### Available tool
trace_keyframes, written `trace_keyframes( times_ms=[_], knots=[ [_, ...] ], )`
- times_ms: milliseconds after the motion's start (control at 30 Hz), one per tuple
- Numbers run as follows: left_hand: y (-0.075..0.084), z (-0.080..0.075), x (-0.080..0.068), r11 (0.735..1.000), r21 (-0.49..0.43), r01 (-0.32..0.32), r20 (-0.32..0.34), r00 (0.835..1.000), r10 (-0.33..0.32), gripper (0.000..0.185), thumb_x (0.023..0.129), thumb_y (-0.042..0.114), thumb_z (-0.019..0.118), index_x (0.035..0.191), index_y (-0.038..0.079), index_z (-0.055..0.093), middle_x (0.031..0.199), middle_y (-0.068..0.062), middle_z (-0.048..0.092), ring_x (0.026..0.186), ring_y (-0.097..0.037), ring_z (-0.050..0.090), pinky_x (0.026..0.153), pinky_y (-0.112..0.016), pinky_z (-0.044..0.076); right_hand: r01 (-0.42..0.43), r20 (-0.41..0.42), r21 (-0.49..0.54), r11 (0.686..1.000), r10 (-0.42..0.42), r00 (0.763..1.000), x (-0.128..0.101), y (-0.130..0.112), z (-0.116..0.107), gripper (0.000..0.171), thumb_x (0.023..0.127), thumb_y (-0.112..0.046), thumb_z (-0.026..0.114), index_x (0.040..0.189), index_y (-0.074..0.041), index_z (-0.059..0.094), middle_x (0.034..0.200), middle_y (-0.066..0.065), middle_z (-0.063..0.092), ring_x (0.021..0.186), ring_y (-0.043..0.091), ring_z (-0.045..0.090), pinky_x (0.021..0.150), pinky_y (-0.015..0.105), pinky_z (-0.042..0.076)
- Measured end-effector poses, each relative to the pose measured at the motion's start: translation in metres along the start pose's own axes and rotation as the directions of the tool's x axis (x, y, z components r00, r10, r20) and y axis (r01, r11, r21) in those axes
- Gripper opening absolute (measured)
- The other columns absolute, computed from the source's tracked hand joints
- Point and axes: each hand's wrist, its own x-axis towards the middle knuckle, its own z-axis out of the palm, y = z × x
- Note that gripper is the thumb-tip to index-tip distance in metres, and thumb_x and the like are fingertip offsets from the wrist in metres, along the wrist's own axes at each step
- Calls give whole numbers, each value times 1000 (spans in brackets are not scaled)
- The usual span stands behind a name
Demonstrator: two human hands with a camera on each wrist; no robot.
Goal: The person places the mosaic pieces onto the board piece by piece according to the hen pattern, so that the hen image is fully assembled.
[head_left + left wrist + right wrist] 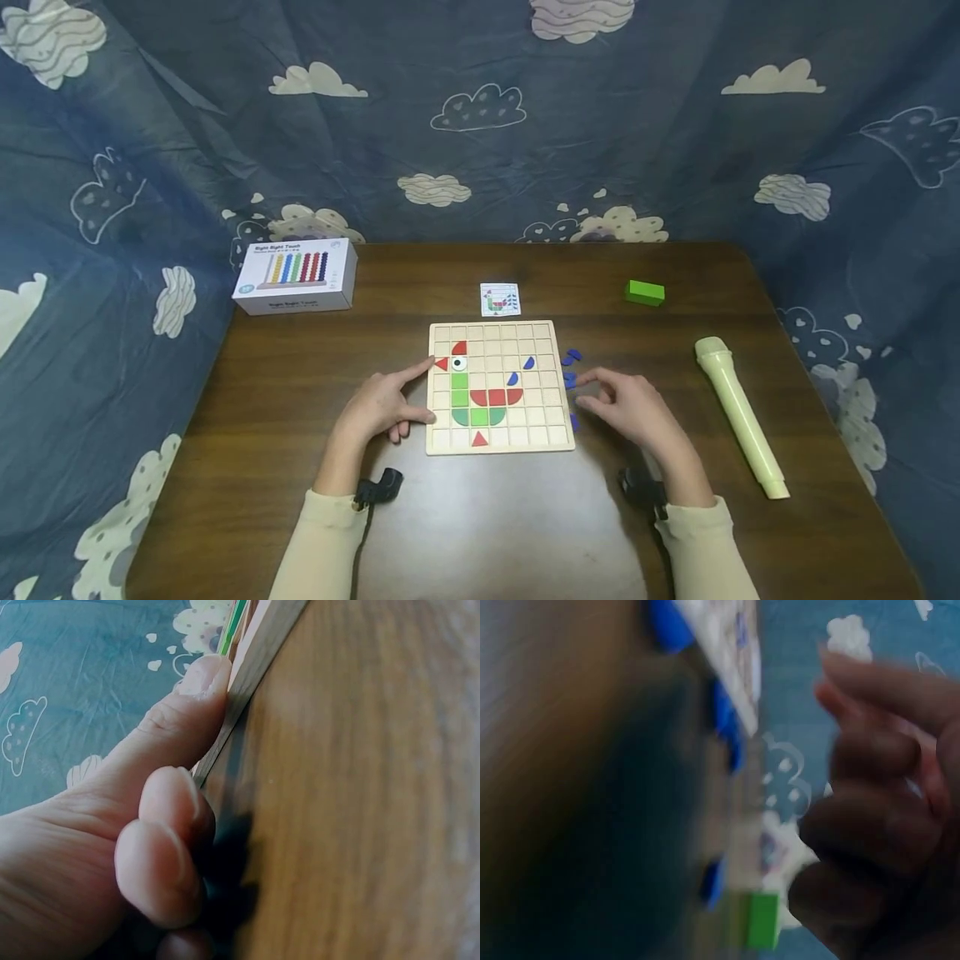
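Observation:
A square wooden grid board (pixel 542 435) holds flat red, green and blue shapes laid out like a bird, including a round eye piece (pixel 459 363). Two blue half-round pieces (pixel 528 363) lie on its right part. My left hand (pixel 372 406) touches the board's left edge with thumb and extended index finger, other fingers curled below. Just off the right edge, my right hand (pixel 628 406) hovers, thumb and index apart, nothing visible between them. Close to its fingertips are blue pieces (pixel 570 380) on the table; the right wrist view shows several loose blue pieces (pixel 721 709), blurred.
Behind the board lies a small picture card (pixel 500 300) with a similar bird pattern. A white box (pixel 296 277) stands back left, a green block (pixel 645 292) back right. On the right lies a pale yellow tube (pixel 741 417). Cloud-patterned cloth (pixel 435 150) surrounds the table.

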Motion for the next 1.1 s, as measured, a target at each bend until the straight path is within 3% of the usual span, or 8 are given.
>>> trace_keyframes(
  times_ms=[100,167,433,600,833,967,1100],
  knots=[
    [-2,-1,0,1000,-2,15,-8,1000,-15,101,76,31,97,159,51,43,56,-8,62,43,-20,61,43,-23,47,44,110,-5,999,-44,993,-14,14,5,31,95,-29,80,123,-17,76,64,-6,53,57,10,45,52,26,36],
    [-2,0,-1,1000,0,12,-14,1000,-12,101,76,31,97,158,51,43,56,-8,62,43,-19,61,43,-23,48,71,128,-29,997,-67,990,-18,18,11,32,94,-30,81,123,-18,76,64,-8,52,57,7,44,53,24,34],
    [-2,4,-2,1000,-4,5,2,1000,-5,100,76,32,97,158,52,43,56,-7,63,44,-19,62,44,-22,49,111,37,-165,980,-107,994,-20,17,23,24,91,-29,85,111,-18,79,64,-10,53,58,5,44,54,23,33],
    [-2,3,-3,1000,-11,7,-3,1000,-7,100,77,30,97,158,51,43,56,-7,63,44,-18,61,43,-22,48,75,-30,-212,974,-83,996,-19,16,22,24,91,-33,84,108,-17,78,63,-10,53,57,7,45,53,25,34],
    [-3,1,-2,1000,-8,15,-14,1000,-15,99,77,30,97,158,51,44,56,-7,63,43,-19,61,43,-22,48,6,-168,-186,983,-38,985,6,-19,18,32,89,-38,86,105,-12,77,59,-4,52,53,14,45,50,29,31],
    [-2,1,-1,1000,0,-3,-4,1000,3,99,77,31,97,158,51,43,56,-8,64,44,-19,61,43,-23,49,-18,-158,-159,987,-8,987,27,-39,24,32,89,-39,85,107,-13,79,59,-2,50,54,16,45,49,30,30],
    [-3,0,1,1000,-1,-12,-7,1000,12,99,77,31,97,158,51,44,56,-8,64,43,-19,62,43,-23,49,-48,-137,-153,987,27,990,43,-42,38,30,89,-41,83,107,-16,79,59,-2,50,58,16,46,51,30,32]
  ],
)
